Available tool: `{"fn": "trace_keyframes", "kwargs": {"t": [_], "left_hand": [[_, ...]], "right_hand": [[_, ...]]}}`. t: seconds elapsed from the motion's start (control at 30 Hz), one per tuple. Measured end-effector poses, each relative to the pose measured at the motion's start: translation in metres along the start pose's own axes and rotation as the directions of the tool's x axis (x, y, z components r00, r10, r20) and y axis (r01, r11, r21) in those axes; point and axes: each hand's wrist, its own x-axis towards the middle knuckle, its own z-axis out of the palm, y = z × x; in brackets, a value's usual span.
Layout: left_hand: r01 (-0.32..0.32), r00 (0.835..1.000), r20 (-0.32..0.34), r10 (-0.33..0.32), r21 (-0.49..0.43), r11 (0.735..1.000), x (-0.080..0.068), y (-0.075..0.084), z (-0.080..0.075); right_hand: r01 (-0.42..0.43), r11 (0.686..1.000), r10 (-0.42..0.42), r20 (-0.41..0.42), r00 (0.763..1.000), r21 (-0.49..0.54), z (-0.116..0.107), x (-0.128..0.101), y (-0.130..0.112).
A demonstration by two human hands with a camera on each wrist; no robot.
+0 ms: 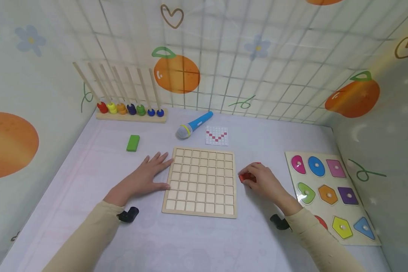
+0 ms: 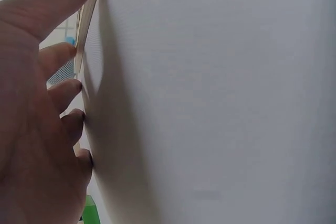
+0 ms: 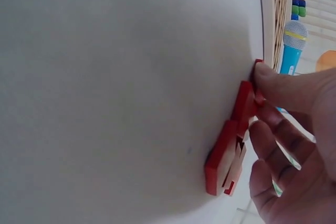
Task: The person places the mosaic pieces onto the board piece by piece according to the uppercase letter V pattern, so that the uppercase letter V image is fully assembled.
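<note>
A wooden grid board point(image 1: 200, 216) with square cells lies on the table before me. My left hand point(image 1: 144, 175) is spread flat beside it, thumb and index fingertip touching its left edge. To the right of the board, my right hand point(image 1: 263, 179) pinches a small red block point(image 1: 245, 177) between thumb and fingers. In the right wrist view several more red blocks point(image 3: 223, 156) lie close together under that hand, partly hidden by the fingers. Above the board is a small pattern card point(image 1: 217, 136) with red squares in a V.
A green block point(image 1: 133, 143) lies left of the board. At the back are a peg stand point(image 1: 132, 118) with coloured rings and a blue toy microphone point(image 1: 195, 124). A shape puzzle board point(image 1: 312, 190) lies on the right, partly under my right sleeve.
</note>
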Motion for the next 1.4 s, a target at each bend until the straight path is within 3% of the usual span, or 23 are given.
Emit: {"fn": "trace_keyframes", "kwargs": {"t": [0.6,0.93,1.4], "left_hand": [[0.024,0.999,0.041,-0.024,0.0,1.0,0.005,0.006,-0.007],[-0.001,1.0,0.014,0.0,0.006,1.0,0.005,0.003,-0.008],[0.025,0.999,0.034,-0.024,-0.021,0.999,0.013,-0.001,-0.008]], "right_hand": [[0.025,0.998,-0.027,0.016,1.0,0.064,-0.002,0.001,-0.001],[-0.011,0.996,0.01,0.013,1.0,0.084,-0.001,0.002,0.0],[-0.026,0.99,0.026,0.001,1.0,0.139,-0.003,0.005,-0.005]]}}
